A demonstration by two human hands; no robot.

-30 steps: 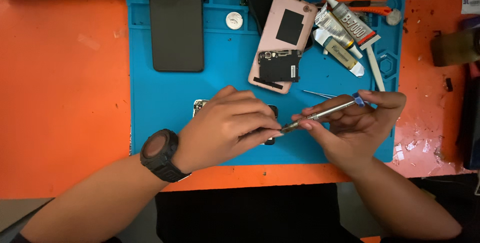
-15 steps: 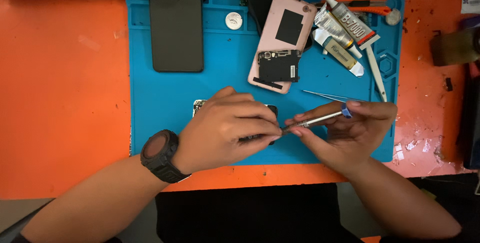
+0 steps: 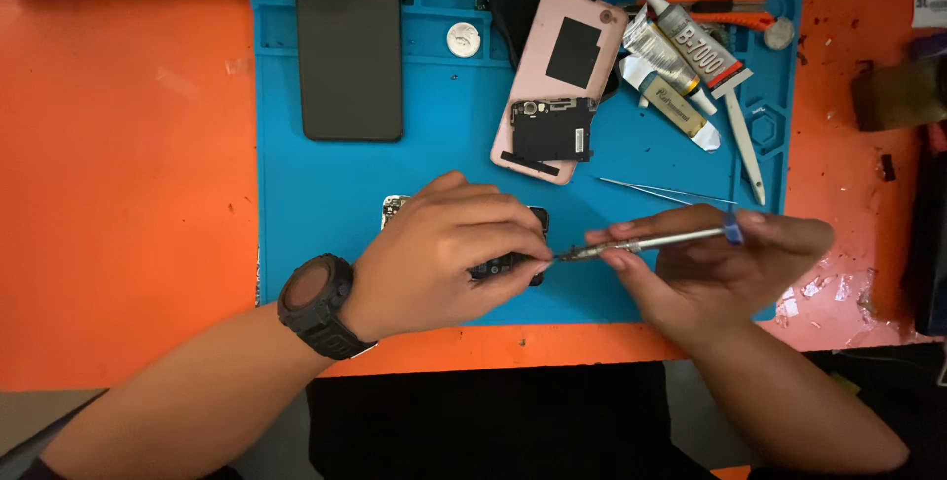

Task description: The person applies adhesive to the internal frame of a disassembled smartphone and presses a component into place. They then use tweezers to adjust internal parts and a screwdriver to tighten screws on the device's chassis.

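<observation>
The left hand (image 3: 449, 253), wearing a chunky black wristwatch (image 3: 318, 304), is curling closed over a small dark circuit board (image 3: 508, 263) and pinning it against the blue silicone work mat (image 3: 326, 204); only the board's right edge and a pale corner at its left are showing from under the fingers. The right hand (image 3: 720, 268) is pinching a slim silver screwdriver with a blue cap (image 3: 651, 240) between thumb and fingertips, the remaining fingers folding loosely beneath it. The screwdriver's long axis is lying nearly level, running left to right, with the tip pointing left and meeting the board's right edge just beside the left thumb; so the board is sitting directly left of the right hand, and the left hand is the nearer one, already on top of it. Further up the mat, a pink phone shell lying open with a black plate inside (image 3: 554, 85) is resting well apart from both hands; a black phone lying face down (image 3: 350, 46) is sitting at the upper left; squeezed glue tubes (image 3: 681, 56) are lying at the upper right; thin metal tweezers (image 3: 661, 190) are lying just above the right hand.
</observation>
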